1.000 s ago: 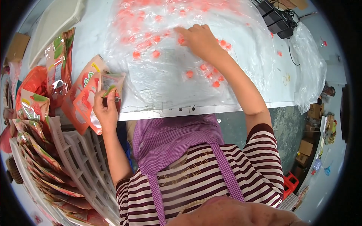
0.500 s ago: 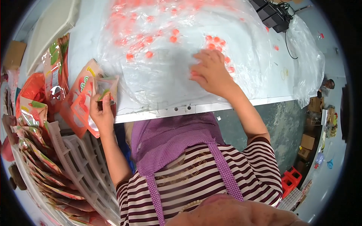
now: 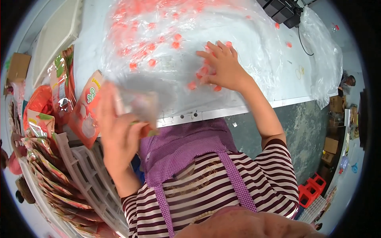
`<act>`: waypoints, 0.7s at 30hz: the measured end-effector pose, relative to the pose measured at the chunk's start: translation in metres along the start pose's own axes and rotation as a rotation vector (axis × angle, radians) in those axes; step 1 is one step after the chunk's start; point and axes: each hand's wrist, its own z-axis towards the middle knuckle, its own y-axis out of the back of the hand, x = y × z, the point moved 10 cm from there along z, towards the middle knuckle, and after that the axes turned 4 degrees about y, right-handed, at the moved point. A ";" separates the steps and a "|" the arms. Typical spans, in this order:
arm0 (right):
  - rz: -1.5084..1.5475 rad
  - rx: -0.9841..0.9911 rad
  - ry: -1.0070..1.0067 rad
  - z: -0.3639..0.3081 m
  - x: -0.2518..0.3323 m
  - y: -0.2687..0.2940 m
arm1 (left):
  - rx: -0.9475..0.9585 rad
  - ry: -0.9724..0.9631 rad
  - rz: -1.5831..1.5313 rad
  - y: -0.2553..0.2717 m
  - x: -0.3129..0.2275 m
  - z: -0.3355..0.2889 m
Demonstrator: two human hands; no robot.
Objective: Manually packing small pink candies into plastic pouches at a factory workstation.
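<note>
My left hand [image 3: 118, 144], blurred by motion, is closed on a small pouch [image 3: 139, 104] with a clear side, above the near left part of the table. My right hand [image 3: 227, 70] lies low over the clear plastic sheet [image 3: 254, 59], fingers spread. Several small red round pieces [image 3: 192, 85] lie along its palm and fingertips, some partly hidden under it. More red pieces [image 3: 152, 62] are scattered on the sheet to the left and in a dense spread at the far side. What the pieces are I cannot tell.
Flat red pouches [image 3: 84, 115] lie left of my left hand. Beside me, white plastic crates [image 3: 75, 168] stand by a row of filled pouches [image 3: 59, 186]. A pale tray [image 3: 55, 39] is at far left, black devices [image 3: 283, 14] with cables at far right. Table edge [image 3: 206, 115] runs before me.
My left hand has lifted the small pouch away from the flat pouches and moved right. My right hand's fingers have spread, and the red pieces near it have shifted nearer to me and left.
</note>
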 end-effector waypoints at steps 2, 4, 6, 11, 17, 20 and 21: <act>-0.003 -0.007 -0.023 0.000 0.005 -0.003 | 0.081 -0.061 -0.003 -0.029 -0.016 0.013; -0.037 -0.032 -0.017 -0.001 0.010 -0.008 | 0.219 -0.025 -0.027 -0.067 -0.017 0.016; -0.075 -0.052 -0.019 -0.003 0.010 -0.015 | 0.237 -0.016 -0.018 -0.090 -0.014 0.020; 0.000 -0.237 0.122 -0.007 0.017 -0.006 | 0.255 0.021 -0.044 -0.126 0.006 0.019; -0.016 -0.280 0.119 -0.009 0.013 -0.004 | 0.181 0.093 -0.272 -0.140 0.027 0.017; 0.044 -0.329 0.156 -0.010 0.008 -0.004 | 0.156 0.115 -0.336 -0.140 0.029 0.017; 0.042 -0.330 0.159 -0.010 0.007 -0.006 | 0.159 0.117 -0.335 -0.139 0.029 0.018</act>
